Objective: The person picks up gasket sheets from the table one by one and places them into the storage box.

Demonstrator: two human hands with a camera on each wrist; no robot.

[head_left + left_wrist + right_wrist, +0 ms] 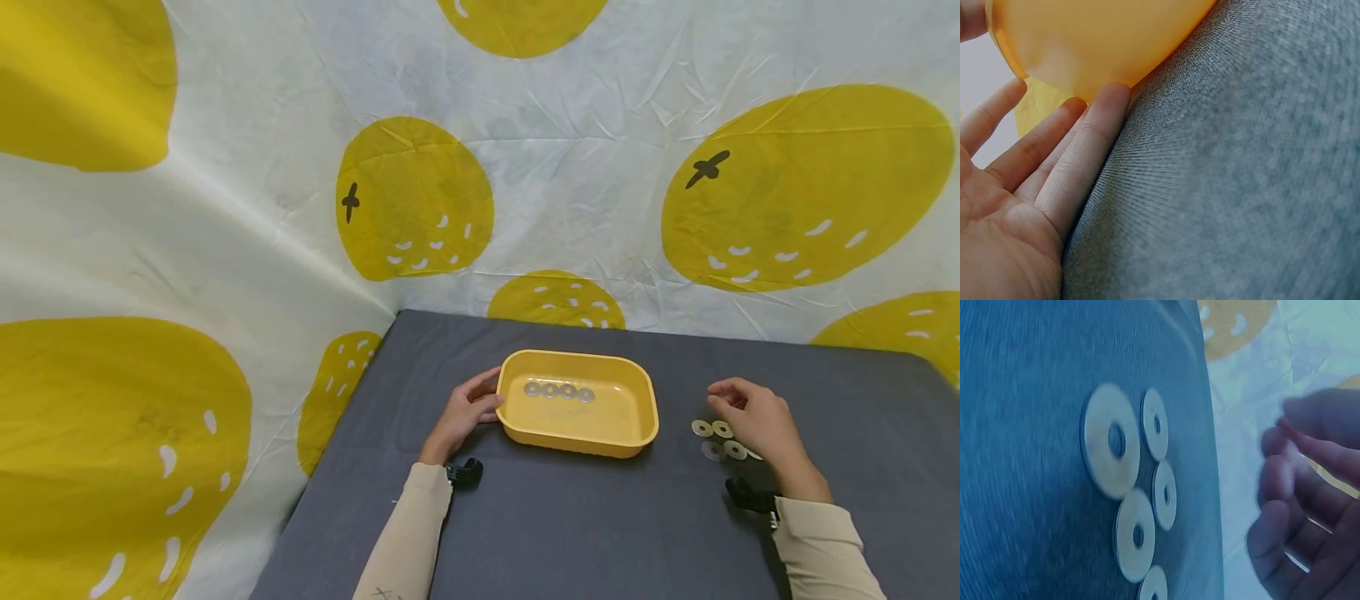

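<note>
A yellow plastic tray [581, 434] stands on the table, with a row of several flat metal washers [550, 390] on its floor. My left hand [465, 414] is at the tray's left end. In the left wrist view its fingers [1072, 169] are extended and touch the outer wall. Right of the tray, my right hand [767, 421] hovers just above a loose group of washers [702, 428]. Its fingers are loosely bent, thumb near the index finger, and no washer shows between them. The right wrist view shows the washers [1112, 440] lying flat, apart from the blurred fingertips.
A dark grey cloth [585, 517] covers the table. Behind it and along the left hangs a white sheet [570, 192] printed with big yellow fruit shapes. Each wrist wears a black strap mount [467, 473].
</note>
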